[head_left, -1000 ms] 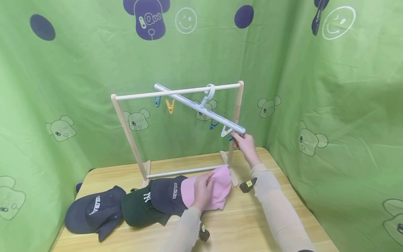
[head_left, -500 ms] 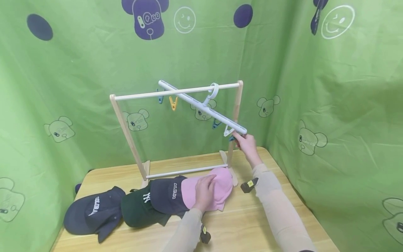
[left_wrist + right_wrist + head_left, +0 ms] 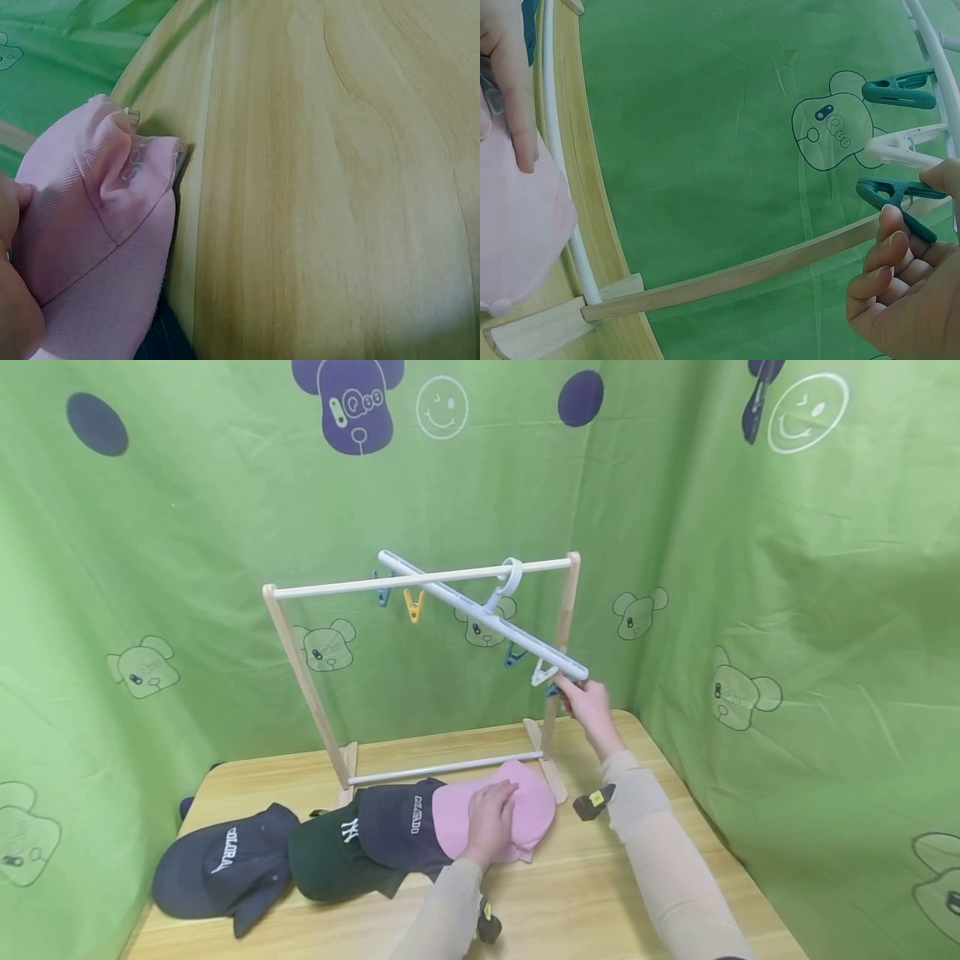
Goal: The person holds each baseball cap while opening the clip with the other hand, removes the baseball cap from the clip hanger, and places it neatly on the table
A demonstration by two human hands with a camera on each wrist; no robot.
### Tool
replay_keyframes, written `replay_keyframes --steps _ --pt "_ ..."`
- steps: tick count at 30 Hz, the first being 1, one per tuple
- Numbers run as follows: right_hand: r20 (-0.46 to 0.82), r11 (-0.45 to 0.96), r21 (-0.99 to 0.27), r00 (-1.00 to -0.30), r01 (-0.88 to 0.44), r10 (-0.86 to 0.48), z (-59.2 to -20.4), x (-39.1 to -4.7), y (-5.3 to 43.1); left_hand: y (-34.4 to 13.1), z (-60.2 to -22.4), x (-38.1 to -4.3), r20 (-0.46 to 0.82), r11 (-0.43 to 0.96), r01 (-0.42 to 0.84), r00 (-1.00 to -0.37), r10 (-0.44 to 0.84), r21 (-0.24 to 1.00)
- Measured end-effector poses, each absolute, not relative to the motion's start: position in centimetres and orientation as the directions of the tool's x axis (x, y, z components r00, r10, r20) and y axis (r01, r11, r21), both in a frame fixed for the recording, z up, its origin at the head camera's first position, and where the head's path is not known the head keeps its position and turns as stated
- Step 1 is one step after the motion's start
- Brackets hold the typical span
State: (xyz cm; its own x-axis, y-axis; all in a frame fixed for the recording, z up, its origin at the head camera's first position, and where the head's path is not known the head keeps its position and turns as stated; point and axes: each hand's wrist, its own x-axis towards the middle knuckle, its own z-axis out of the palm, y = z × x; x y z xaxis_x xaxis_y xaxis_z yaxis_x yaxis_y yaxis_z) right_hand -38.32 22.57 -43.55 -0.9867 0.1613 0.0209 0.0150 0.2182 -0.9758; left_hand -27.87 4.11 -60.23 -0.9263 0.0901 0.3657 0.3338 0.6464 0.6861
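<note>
A pink cap [image 3: 532, 806] lies at the right end of a row of caps, its brim over a navy cap [image 3: 393, 818]. My left hand [image 3: 491, 818] rests on the pink cap's crown, with one finger stretched over the cloth in the right wrist view. A pale blue clip hanger [image 3: 480, 614] hooks on the rack's top bar and slants down to the right. My right hand [image 3: 588, 706] pinches the teal clip [image 3: 900, 199] at the hanger's near end between thumb and fingers. A white clip [image 3: 907, 146] sits just beside it.
A wooden rack [image 3: 300, 668] stands at the back of the table [image 3: 585, 893]. A dark green cap [image 3: 330, 852] and another navy cap [image 3: 232, 864] lie to the left. Teal and yellow clips [image 3: 413, 606] hang farther along the hanger. Green curtains [image 3: 487, 485] surround the table.
The hanger has shifted slightly right, with my right hand staying at its near-end clip. My left hand has slid slightly over the pink cap, whose crown now looks smoother.
</note>
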Motion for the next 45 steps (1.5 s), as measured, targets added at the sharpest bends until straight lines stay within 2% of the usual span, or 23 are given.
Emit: replay_keyframes --steps 12,20,29,33,45 --pt "0.016 0.197 -0.980 -0.986 0.016 0.164 -43.4 -38.2 22.2 3.7 -60.6 -28.1 0.306 0.728 0.332 -0.936 0.174 0.600" --pt "0.009 0.197 -0.980 -0.985 0.026 0.171 -43.5 -38.3 22.3 2.8 -60.4 -27.9 0.305 0.636 0.352 -0.934 0.188 0.686" --pt "0.055 0.216 -0.976 -0.984 -0.018 0.167 -43.5 -38.2 22.1 1.5 -60.6 -27.4 0.384 0.550 0.387 -0.915 0.127 0.740" --pt "0.072 0.223 -0.974 -0.983 -0.032 0.169 -43.6 -38.2 22.2 1.0 -60.5 -27.2 0.370 0.500 0.363 -0.925 0.090 0.786" --pt "0.093 0.198 -0.979 -0.971 -0.048 0.222 -43.8 -38.3 22.6 -0.5 -60.0 -26.4 0.345 0.464 0.303 -0.938 -0.006 0.832"
